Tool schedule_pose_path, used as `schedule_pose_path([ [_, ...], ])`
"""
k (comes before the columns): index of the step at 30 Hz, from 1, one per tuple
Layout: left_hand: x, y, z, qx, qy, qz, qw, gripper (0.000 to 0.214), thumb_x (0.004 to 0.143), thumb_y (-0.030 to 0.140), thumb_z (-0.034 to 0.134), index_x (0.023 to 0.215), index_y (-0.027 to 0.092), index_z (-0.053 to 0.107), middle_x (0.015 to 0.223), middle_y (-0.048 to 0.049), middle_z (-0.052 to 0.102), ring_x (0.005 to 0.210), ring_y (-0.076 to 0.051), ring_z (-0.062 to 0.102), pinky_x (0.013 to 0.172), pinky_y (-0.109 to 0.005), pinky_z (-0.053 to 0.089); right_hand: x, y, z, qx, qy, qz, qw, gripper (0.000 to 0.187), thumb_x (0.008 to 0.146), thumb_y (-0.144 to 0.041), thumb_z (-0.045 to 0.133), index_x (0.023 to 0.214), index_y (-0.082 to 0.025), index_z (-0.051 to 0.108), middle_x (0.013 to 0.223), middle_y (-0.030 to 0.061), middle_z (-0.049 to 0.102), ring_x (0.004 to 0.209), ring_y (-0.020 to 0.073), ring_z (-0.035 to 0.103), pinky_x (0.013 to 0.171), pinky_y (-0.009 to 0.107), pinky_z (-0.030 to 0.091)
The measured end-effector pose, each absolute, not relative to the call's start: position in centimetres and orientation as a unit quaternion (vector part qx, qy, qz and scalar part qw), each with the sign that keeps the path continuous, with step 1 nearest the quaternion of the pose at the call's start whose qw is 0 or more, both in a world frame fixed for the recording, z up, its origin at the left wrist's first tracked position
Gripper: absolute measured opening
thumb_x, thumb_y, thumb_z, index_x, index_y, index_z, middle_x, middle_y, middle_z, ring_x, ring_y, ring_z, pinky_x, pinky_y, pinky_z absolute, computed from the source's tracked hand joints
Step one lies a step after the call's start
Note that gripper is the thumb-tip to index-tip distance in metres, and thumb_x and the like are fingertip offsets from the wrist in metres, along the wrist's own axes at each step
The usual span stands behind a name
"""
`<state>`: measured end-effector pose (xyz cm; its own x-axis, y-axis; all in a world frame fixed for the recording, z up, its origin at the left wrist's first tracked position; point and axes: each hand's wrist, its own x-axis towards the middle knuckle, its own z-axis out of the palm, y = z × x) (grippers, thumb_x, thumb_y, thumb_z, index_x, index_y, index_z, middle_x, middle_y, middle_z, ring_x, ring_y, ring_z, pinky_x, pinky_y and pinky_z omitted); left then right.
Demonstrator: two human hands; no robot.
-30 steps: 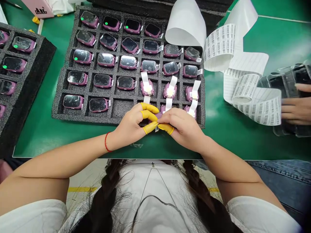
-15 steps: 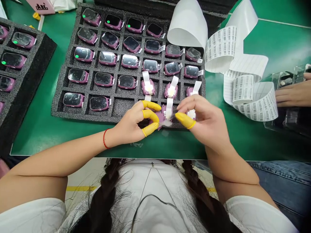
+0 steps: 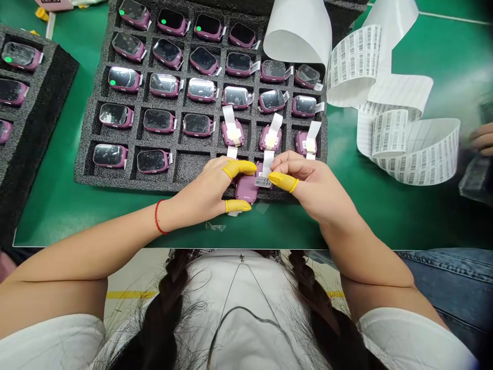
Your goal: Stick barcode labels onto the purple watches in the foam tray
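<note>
My left hand (image 3: 210, 187), in yellow finger cots, grips a purple smartwatch body (image 3: 246, 189) by its upper and lower edges, its back facing up. At the right side of that watch, a small grey tag (image 3: 263, 181) shows a barcode and a CE mark. My right hand (image 3: 304, 182) pinches this tag between a yellow-covered thumb and a fingertip. Both hands are over the near edge of a black foam tray (image 3: 87, 172). Beyond them, purple watches lie face down with white strips (image 3: 275, 125) on their backs; those under my hands are partly hidden.
Several face-up watches (image 3: 153, 161) fill the tray's other pockets. Rolls of barcode labels (image 3: 421, 162) curl on the green table (image 3: 408, 216) at the right. A second foam tray (image 3: 50, 92) stands at the left. Another person's hand (image 3: 483, 139) is at the right edge.
The watch in my left hand now shows its back, and that hand's grip has widened. My right hand has closed on the tag. The view has shifted slightly; the other person's hand has moved right.
</note>
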<state>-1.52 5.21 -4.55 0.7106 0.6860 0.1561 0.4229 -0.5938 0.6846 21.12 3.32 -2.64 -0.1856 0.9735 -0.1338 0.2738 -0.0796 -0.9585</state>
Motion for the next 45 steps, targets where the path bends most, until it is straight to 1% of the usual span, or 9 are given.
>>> schedule_pose_path([
  [4, -1.4, 4.9, -5.5, 0.888, 0.310, 0.215, 0.263, 0.073, 0.073, 0.044, 0.082, 0.130, 0.022, 0.043, 0.116, -0.0077, 0.061, 0.109, -0.025, 0.055, 0.100, -0.041, 0.042, 20.6, 2.7, -3.1, -0.534, -0.618, 0.477, 0.325, 0.015, 0.079, -0.029, 0.071, 0.068, -0.020, 0.066, 0.096, 0.0049, 0.063, 0.096, 0.0210, 0.058, 0.087, 0.042, 0.047],
  [7, -1.0, 4.3, -6.1, 0.882, 0.324, 0.241, 0.243, 0.075, 0.074, 0.041, 0.081, 0.133, 0.024, 0.038, 0.119, -0.0074, 0.061, 0.109, -0.025, 0.057, 0.098, -0.042, 0.043, 20.1, 2.3, -3.2, -0.546, -0.638, 0.451, 0.302, 0.013, 0.080, -0.023, 0.068, 0.068, -0.021, 0.066, 0.098, 0.0047, 0.063, 0.100, 0.0225, 0.055, 0.094, 0.047, 0.044],
  [9, -0.8, 4.1, -6.3, 0.880, 0.323, 0.263, 0.230, 0.077, 0.075, 0.037, 0.081, 0.135, 0.025, 0.035, 0.120, -0.0076, 0.061, 0.109, -0.025, 0.058, 0.097, -0.042, 0.043, 19.9, 2.2, -3.2, -0.548, -0.649, 0.437, 0.295, 0.012, 0.081, -0.022, 0.067, 0.068, -0.021, 0.066, 0.097, 0.0043, 0.063, 0.101, 0.0224, 0.054, 0.096, 0.047, 0.043],
  [13, -0.6, 3.9, -6.5, 0.874, 0.330, 0.280, 0.220, 0.075, 0.074, 0.034, 0.082, 0.133, 0.025, 0.037, 0.118, -0.0072, 0.061, 0.108, -0.026, 0.059, 0.096, -0.043, 0.045, 19.7, 2.2, -3.3, -0.543, -0.674, 0.409, 0.289, 0.012, 0.081, -0.021, 0.068, 0.069, -0.022, 0.067, 0.095, 0.0031, 0.063, 0.100, 0.0221, 0.054, 0.095, 0.046, 0.043],
  [19, -0.6, 3.9, -6.4, 0.872, 0.334, 0.274, 0.229, 0.069, 0.077, 0.037, 0.079, 0.132, 0.023, 0.041, 0.111, -0.0052, 0.062, 0.105, -0.026, 0.057, 0.096, -0.042, 0.042, 19.6, 2.1, -3.6, -0.540, -0.692, 0.386, 0.283, 0.011, 0.080, -0.018, 0.068, 0.070, -0.022, 0.067, 0.095, 0.0024, 0.063, 0.101, 0.0222, 0.054, 0.094, 0.045, 0.043],
  [27, -0.6, 4.0, -6.3, 0.871, 0.349, 0.244, 0.247, 0.066, 0.078, 0.043, 0.076, 0.132, 0.023, 0.043, 0.111, -0.0052, 0.061, 0.105, -0.026, 0.055, 0.096, -0.042, 0.039, 19.6, 2.1, -3.6, -0.540, -0.707, 0.365, 0.274, 0.012, 0.081, -0.018, 0.068, 0.069, -0.022, 0.066, 0.094, 0.0019, 0.063, 0.098, 0.0222, 0.054, 0.094, 0.046, 0.041],
  [37, -0.5, 4.0, -6.4, 0.884, 0.328, 0.266, 0.201, 0.062, 0.082, 0.040, 0.074, 0.131, 0.020, 0.042, 0.108, -0.0050, 0.062, 0.101, -0.023, 0.056, 0.091, -0.037, 0.042, 19.3, 1.9, -3.6, -0.543, -0.717, 0.343, 0.270, 0.012, 0.082, -0.018, 0.066, 0.070, -0.021, 0.065, 0.094, 0.0026, 0.064, 0.099, 0.0217, 0.055, 0.091, 0.043, 0.042],
  [41, -0.6, 3.9, -6.4, 0.884, 0.334, 0.262, 0.196, 0.060, 0.083, 0.038, 0.073, 0.131, 0.019, 0.042, 0.108, -0.0060, 0.061, 0.104, -0.023, 0.056, 0.092, -0.038, 0.042, 19.4, 1.5, -3.5, -0.515, -0.772, 0.247, 0.279, 0.010, 0.084, -0.018, 0.065, 0.074, -0.021, 0.064, 0.095, 0.0039, 0.065, 0.099, 0.0221, 0.057, 0.087, 0.042, 0.042],
  [45, -0.5, 3.8, -6.8, 0.883, 0.325, 0.279, 0.190, 0.061, 0.084, 0.040, 0.072, 0.132, 0.020, 0.040, 0.112, -0.0069, 0.060, 0.107, -0.024, 0.056, 0.094, -0.039, 0.042, 19.8, 1.4, -3.5, -0.525, -0.799, 0.114, 0.271, 0.008, 0.089, -0.027, 0.063, 0.083, -0.022, 0.065, 0.096, 0.0054, 0.066, 0.095, 0.0234, 0.057, 0.085, 0.044, 0.039],
])
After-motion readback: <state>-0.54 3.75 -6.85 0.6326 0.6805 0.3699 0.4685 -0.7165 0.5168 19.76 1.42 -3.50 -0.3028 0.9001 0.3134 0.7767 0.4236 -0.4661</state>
